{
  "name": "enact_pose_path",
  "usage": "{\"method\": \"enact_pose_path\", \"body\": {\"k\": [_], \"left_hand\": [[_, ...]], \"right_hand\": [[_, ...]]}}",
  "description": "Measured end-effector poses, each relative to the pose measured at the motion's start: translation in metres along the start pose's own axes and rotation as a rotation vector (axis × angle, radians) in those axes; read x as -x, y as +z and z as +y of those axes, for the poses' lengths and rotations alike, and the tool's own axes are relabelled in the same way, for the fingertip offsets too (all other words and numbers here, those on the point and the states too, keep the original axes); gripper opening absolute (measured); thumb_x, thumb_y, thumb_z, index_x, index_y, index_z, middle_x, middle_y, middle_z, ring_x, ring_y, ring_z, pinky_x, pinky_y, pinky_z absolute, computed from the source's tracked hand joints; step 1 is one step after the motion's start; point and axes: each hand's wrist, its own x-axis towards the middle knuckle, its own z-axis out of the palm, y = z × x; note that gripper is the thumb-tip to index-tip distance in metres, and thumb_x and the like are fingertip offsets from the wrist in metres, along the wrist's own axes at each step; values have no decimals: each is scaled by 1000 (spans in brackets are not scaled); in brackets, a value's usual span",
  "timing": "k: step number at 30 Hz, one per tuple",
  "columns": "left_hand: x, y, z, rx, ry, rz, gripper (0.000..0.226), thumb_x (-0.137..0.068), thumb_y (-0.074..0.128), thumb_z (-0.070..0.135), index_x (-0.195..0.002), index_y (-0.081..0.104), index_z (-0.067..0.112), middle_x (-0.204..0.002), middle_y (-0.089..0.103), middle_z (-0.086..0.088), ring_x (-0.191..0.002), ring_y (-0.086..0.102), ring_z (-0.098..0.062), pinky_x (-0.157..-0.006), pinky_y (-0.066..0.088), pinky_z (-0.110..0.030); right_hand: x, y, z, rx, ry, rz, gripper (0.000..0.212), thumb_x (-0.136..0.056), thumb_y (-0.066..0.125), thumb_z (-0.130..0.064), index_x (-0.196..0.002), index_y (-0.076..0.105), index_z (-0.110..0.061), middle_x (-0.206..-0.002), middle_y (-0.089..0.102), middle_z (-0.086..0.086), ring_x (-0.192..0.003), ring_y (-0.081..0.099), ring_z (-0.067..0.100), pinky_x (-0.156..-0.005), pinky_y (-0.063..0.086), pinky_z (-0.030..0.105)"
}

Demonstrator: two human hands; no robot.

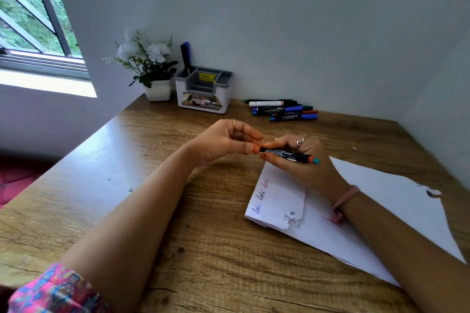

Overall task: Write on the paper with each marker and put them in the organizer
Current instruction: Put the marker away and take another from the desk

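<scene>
Both hands meet over the middle of the wooden tabletop (127,211). The right hand (297,160) has its fingers (273,143) curled round a black marker (287,154), which lies nearly level, its red-and-teal end pointing toward 3 o'clock and its other end toward 9 o'clock. The left hand (226,141) pinches that 9 o'clock end between thumb and fingertips; whether it grips a cap or the barrel itself I cannot tell. A gold ring sits on a left finger, a silver ring on a right one, and a pink band (343,199) circles the right wrist.

Under the right wrist and forearm lies the paper (376,198), white sheets spreading toward 4 o'clock, with torn edges. On a smaller sheet at its 9 o'clock side are three short written words, one blue, one dark, one red (260,197).

At 12 o'clock from the hands, against the wall, stands the organizer (204,99), white and grey with several compartments and a yellow price sticker. Two markers (185,58), one black and one blue, stand upright in its 9 o'clock compartment. Just beside it at 9 o'clock is a white pot of white flowers (150,68).

At 1 o'clock from the hands, a loose heap of markers (282,109) lies flat on the tabletop, well apart from the organizer, with blue, green and red ends showing. A window (33,7) fills the 10 o'clock corner.
</scene>
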Motion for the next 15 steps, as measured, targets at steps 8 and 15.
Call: {"method": "enact_pose_path", "body": {"k": [8,15], "left_hand": [[2,-14,10,498,93,345,21,-85,59,-3,-101,60,9,-82,72,-1,-77,69,-11,-74,56,-23],[7,-38,18,572,249,524,29,-77,66,5,-103,54,8,-94,71,-12,-84,70,-18,-75,59,-29]], "right_hand": [[2,-1,17,385,270,-52,14,-85,64,-31,-87,52,-24,-69,58,-2,-58,50,10,-54,42,24],[5,5,20,617,253,-186,24,-92,49,-38,-82,55,-17,-69,59,-1,-63,53,12,-54,36,19]]}}
